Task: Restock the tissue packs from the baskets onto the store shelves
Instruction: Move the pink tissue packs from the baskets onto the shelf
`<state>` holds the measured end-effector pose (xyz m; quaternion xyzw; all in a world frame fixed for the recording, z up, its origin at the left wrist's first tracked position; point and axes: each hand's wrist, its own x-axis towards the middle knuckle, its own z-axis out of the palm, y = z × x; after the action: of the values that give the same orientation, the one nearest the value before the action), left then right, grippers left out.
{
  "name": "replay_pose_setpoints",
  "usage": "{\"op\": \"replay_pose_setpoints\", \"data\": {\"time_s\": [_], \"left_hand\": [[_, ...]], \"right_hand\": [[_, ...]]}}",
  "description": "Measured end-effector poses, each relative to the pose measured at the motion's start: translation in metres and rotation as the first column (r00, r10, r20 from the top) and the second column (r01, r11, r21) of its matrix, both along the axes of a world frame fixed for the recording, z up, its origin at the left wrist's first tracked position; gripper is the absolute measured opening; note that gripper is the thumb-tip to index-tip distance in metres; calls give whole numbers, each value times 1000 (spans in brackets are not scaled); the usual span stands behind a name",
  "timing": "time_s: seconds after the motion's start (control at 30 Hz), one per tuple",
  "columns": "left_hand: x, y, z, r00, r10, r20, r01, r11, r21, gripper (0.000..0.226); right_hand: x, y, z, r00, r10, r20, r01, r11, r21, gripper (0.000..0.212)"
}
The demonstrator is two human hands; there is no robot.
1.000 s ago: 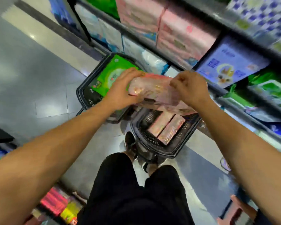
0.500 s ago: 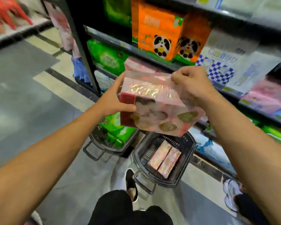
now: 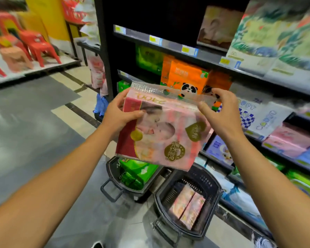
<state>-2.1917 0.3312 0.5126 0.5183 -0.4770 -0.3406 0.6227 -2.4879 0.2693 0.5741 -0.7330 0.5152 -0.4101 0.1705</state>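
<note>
Store aisle, grey and cream tiled floor (image 3: 34, 122), dark metal shelving (image 3: 195, 56) on the right stocked with tissue packs. Orange panda packs (image 3: 186, 77) sit on the middle shelf, green packs (image 3: 147, 58) left of them, blue-checked white packs (image 3: 254, 115) to the right, pink packs (image 3: 290, 140) one shelf lower. Red plastic chairs (image 3: 34, 43) stacked far left, blurred.

Pink tissue pack (image 3: 161, 133) is held up in the air in front of the panda packs, tilted, top edge toward the shelf, not touching any shelf. Left hand (image 3: 118, 115) grips its left end, thumb across the front face, fingers wrapped behind. Right hand (image 3: 220, 113) pinches the clear plastic flap at the pack's upper right corner, fingers curled over the top, thumb on the near side.

Two dark baskets on the floor below the pack. Left basket (image 3: 111, 188) holds green packs (image 3: 136, 174). Right basket (image 3: 213, 197) holds two pink packs (image 3: 188, 206) side by side. The baskets stand just beside each other, against the base of the shelving. A shoe (image 3: 98, 245) shows at the bottom edge.
</note>
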Motion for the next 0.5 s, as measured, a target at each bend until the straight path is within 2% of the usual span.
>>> {"op": "replay_pose_setpoints", "data": {"time_s": [0.1,0.17,0.27,0.33,0.43,0.5], "left_hand": [[38,1,5,997,5,-77,-6,1000,-5,76],[64,0,12,991,8,-131,-10,1000,-15,64],[109,-3,25,985,-26,-169,21,999,-31,42],[143,-9,32,988,-35,-150,30,999,-38,40],[195,-23,42,993,-81,-80,78,996,-49,62],[226,-34,49,993,-118,8,118,992,-42,86]], "right_hand": [[25,2,-13,992,93,90,-111,968,224,103],[57,4,-15,976,172,132,-201,943,263,116],[112,1,-6,939,248,238,-297,935,196,102],[145,-1,-2,911,260,320,-325,931,169,104],[190,-2,4,897,216,385,-284,950,129,98],[216,-7,9,893,189,407,-251,962,104,82]]}}
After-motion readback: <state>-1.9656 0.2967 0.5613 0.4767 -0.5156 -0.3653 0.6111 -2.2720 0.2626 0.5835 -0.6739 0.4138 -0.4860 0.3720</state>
